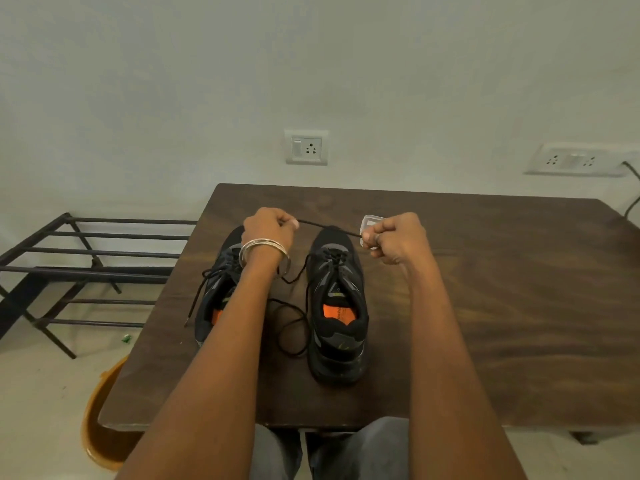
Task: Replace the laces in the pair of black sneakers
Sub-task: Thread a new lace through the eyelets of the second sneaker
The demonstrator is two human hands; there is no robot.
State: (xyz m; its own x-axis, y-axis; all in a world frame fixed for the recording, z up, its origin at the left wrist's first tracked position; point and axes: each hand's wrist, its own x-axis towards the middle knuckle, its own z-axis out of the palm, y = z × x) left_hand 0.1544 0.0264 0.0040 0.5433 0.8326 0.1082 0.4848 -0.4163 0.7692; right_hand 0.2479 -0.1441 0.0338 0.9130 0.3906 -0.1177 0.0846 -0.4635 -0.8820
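With both sneakers (335, 306) on the tabletop (485, 306), we pinch a black lace (325, 227) taut: left hand (268, 226) one end, right hand (398, 239) the other.

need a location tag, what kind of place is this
Probably a plain room in a home or hostel: a bare wall with a switch socket, a dark wooden table and an empty metal rack.

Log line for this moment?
left hand: pinches lace | right hand: pinches lace | lace: taut above sneakers
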